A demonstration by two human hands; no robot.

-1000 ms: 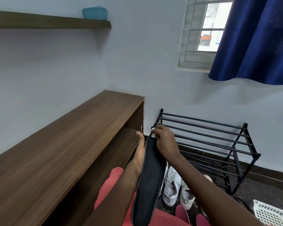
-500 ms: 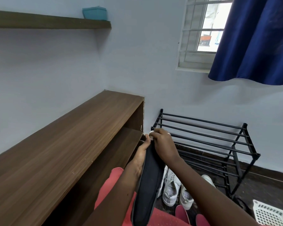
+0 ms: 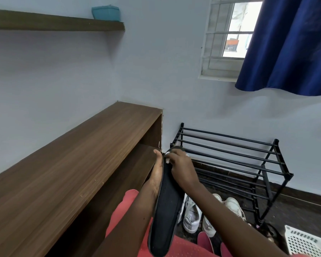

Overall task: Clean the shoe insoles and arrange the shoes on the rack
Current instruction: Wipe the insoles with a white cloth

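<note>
1. Right hand (image 3: 182,169) was curled onto a white scrap (image 3: 167,156), cloth or wipe, can't tell, pinning it against the toe end of the insole (image 3: 165,210).
2. Left hand (image 3: 157,173) lay flat along the insole's 9 o'clock side, fingers straight, backing it. The thumb was hidden, so whether it clamped can't be told.
3. The insole was black and held up between both hands over the lap (image 3: 126,210). Its long axis ran 6 to 12 o'clock, with the heel low at 6 by the lap and the toe up at 12, tipped slightly toward 1.
4. Step judged: wiping the insole, working at the toe. The cleaning half of the task was in hand, and arranging had not begun.
5. Next move likely needs the scrap drawn down toward 6 along the axis, with the left hand bracing so the insole doesn't flex.
6. Rack (image 3: 230,145) stood at 2 to 3 o'clock from the hands, its bars bare where visible.
7. White shoes (image 3: 192,215) sat on the floor at 5 o'clock, in front of the rack.
8. Cabinet (image 3: 82,164) ran along at 9 o'clock, and a basket (image 3: 304,243) sat in the far 4 o'clock corner.
</note>
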